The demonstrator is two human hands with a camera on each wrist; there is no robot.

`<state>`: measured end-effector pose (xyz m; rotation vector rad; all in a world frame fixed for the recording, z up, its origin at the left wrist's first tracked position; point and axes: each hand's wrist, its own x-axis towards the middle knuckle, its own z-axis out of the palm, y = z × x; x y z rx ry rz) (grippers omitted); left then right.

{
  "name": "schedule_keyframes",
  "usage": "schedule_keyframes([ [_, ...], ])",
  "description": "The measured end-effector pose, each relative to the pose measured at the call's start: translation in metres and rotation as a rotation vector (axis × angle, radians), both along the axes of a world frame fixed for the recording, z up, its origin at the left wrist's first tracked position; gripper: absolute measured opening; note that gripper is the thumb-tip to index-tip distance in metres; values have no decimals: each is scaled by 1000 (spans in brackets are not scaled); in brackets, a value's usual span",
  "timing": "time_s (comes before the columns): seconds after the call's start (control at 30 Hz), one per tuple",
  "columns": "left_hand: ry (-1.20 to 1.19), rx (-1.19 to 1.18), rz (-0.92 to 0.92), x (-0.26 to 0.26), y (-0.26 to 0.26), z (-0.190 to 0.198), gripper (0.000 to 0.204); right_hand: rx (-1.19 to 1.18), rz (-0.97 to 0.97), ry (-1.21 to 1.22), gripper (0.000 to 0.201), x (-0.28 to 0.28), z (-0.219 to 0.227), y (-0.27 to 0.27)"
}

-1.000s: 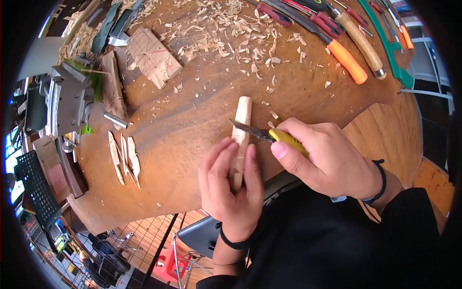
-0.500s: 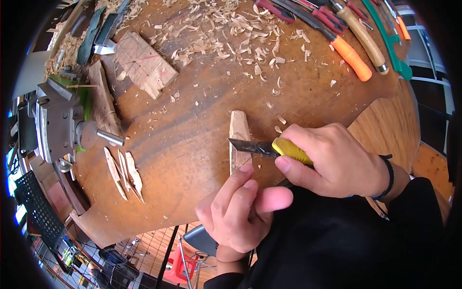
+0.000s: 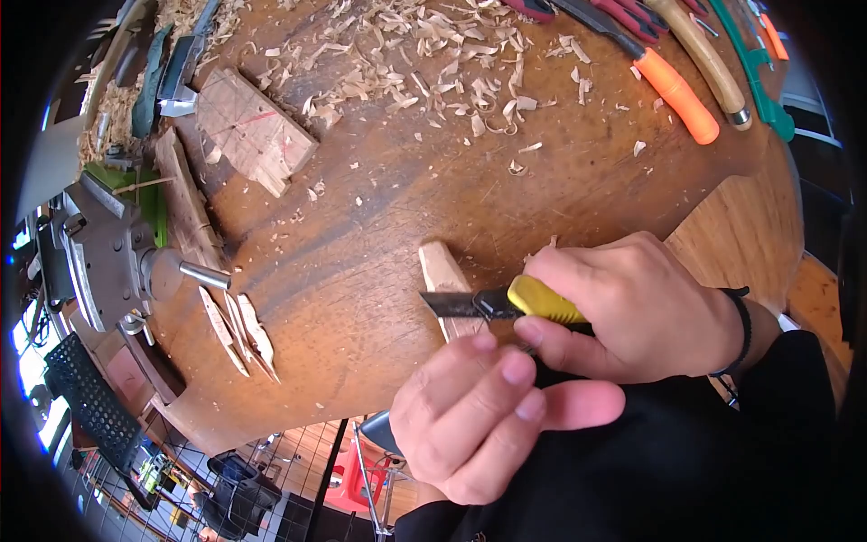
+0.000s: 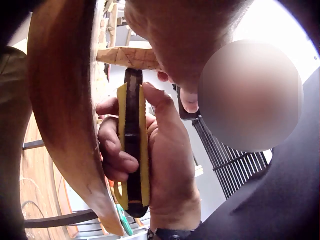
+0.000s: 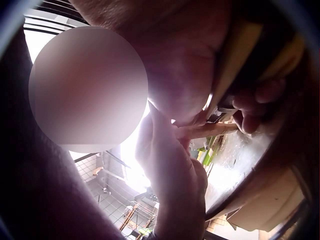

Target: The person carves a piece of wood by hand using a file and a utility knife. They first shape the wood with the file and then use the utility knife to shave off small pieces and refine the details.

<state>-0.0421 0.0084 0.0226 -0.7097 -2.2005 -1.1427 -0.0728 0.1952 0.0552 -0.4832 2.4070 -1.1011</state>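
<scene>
My right hand [image 3: 637, 312] grips the yellow-and-black handle of a utility knife [image 3: 546, 300]. The knife's dark blade lies across a pale, whittled piece of wood [image 3: 440, 268], its tip sticking out past the left side. My left hand [image 3: 479, 415] holds the near end of that wood, fingers curled and thumb pointing right; this end is hidden behind the fingers. In the left wrist view the knife handle [image 4: 134, 145] fills the right hand, and the wood [image 4: 131, 56] runs into the left hand. The right wrist view shows the wood [image 5: 207, 131] between both hands.
Wood shavings [image 3: 433, 63] are scattered across the far part of the workbench [image 3: 361, 271]. Thin split pieces [image 3: 237, 330], a marked board [image 3: 253, 126] and a metal vise [image 3: 113, 248] are at the left. An orange-handled tool [image 3: 675, 95] lies among other tools at the far right.
The wood and left hand have come nearer my body, with the wood's far end now leaning left. The knife blade has moved down along the wood, and the hands are closer together.
</scene>
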Motion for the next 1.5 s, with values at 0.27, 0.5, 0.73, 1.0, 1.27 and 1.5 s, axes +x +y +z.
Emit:
schedule_keyframes([
  [0.27,-61,236,-172,-4,10,6,40,28,72,-31,31,-1,-2,2],
  [0.5,-82,295,-127,6,6,-3,44,37,125,-122,32,-7,2,6],
  [0.73,3,421,-217,4,11,-2,27,57,163,-172,34,-11,7,8],
  [1.0,-127,349,-194,6,7,6,13,81,207,-258,34,-18,18,13],
  [1.27,-234,504,-204,3,1,6,37,102,253,-209,36,-18,26,8],
  [1.5,-44,576,-301,-9,2,-9,33,152,239,-162,39,-16,28,5],
])
